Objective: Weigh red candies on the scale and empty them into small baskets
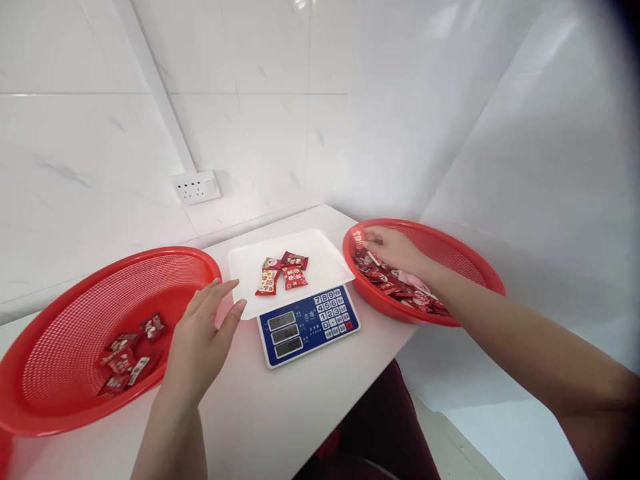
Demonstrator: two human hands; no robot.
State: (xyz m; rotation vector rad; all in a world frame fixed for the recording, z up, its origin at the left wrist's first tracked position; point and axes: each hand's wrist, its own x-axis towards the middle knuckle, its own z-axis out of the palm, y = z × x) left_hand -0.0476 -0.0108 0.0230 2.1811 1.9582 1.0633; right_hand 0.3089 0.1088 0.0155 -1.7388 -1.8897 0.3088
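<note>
Several red candy packets [295, 277] lie on the white pan [320, 250] of a digital scale [310, 327]. My left hand [203, 330] is at the pan's left edge, fingers apart and holding nothing. Over the near-left rim of the right red basket [470, 260], my right hand [393, 250] pinches a small red candy packet [359, 236]. Many more wrapped candies [395, 287] fill the bottom of that basket, partly hidden by my forearm. The left red basket [50, 347] holds several candy packets [123, 360].
The scale stands on a white table [280, 413] between the two baskets. A tiled wall with a power socket [196, 187] rises behind it. Whitish sheeting [540, 167] hangs at the right. A bit of another red item [5, 453] shows at the lower left.
</note>
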